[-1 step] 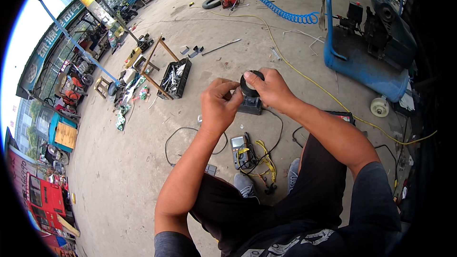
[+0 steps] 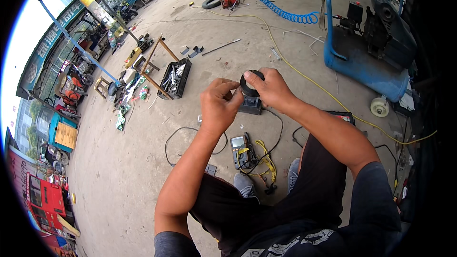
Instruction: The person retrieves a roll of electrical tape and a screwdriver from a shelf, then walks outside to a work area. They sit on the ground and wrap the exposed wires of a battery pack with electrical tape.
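Right grip (image 2: 273,88) clasps a black ring-shaped roll (image 2: 249,92); left grip (image 2: 220,103) curls at its edge, hold unclear.

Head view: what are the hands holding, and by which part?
The right hand holds the black tape roll by its upper right side. Whether the left hand pinches any tape is unclear.

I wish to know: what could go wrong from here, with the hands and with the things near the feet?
The black roll might slip from the right hand, perhaps striking the black box seen just below it. The left hand pinches close to its edge, but any hold is unclear. The yellow leads lie tangled beside the meter, close to both shoes; a step might snag them.
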`<state>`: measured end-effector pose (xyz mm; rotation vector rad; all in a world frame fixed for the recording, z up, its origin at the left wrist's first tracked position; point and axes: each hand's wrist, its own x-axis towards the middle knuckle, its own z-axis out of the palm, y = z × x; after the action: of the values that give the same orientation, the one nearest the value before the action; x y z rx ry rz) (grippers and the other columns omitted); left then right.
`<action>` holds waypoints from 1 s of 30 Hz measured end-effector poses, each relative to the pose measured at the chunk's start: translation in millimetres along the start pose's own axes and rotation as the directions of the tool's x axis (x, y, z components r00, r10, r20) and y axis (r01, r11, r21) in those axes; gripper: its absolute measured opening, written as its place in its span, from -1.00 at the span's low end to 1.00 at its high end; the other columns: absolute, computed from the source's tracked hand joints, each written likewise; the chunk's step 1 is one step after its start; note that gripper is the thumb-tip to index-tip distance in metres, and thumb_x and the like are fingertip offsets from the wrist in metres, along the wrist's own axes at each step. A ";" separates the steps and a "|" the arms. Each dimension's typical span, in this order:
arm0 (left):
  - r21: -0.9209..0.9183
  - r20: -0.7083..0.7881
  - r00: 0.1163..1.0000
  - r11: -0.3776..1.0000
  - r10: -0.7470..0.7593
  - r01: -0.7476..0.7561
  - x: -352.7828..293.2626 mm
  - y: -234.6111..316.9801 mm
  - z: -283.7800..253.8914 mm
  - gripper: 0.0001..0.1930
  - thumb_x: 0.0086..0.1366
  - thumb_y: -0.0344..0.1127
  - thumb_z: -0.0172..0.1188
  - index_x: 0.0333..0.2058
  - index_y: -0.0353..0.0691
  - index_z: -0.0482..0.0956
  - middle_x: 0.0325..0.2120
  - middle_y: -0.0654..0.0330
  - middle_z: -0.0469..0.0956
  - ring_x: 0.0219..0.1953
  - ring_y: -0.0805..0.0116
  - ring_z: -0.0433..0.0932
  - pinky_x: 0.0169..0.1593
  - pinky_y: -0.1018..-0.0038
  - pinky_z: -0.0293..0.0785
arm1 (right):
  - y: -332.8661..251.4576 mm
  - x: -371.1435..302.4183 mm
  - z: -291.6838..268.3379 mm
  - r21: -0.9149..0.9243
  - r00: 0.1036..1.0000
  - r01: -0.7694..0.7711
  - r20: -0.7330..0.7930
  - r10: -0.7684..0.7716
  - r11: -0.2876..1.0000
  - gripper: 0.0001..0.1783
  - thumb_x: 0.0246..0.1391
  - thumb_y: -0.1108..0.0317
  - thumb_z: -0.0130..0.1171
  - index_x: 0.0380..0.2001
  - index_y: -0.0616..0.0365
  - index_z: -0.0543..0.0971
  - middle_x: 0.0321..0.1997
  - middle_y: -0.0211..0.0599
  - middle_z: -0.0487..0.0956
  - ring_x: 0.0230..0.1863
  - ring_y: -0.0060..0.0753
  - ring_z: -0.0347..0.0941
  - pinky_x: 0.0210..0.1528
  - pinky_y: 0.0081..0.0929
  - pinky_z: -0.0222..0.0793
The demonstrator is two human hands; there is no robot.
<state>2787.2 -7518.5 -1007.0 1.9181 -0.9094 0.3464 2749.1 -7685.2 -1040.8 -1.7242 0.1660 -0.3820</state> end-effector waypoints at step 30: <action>-0.154 0.049 0.966 0.954 -0.252 0.257 4.8 2.0 -1.7 -0.92 0.06 -0.49 0.23 -0.54 -0.40 0.58 -0.62 0.28 0.51 -0.57 0.61 0.41 -0.48 0.59 0.34 | -4.8 -4.6 -0.8 0.034 0.998 0.048 0.037 -0.049 0.998 -0.42 0.18 -0.07 0.15 -0.50 0.36 0.47 -0.66 -0.14 0.50 -0.78 -0.42 0.42 -0.73 -0.43 0.31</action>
<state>2789.3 -7519.8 -1002.0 1.8680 -0.6757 0.0897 2744.0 -7683.6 -1036.8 -1.7034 0.0904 -0.3856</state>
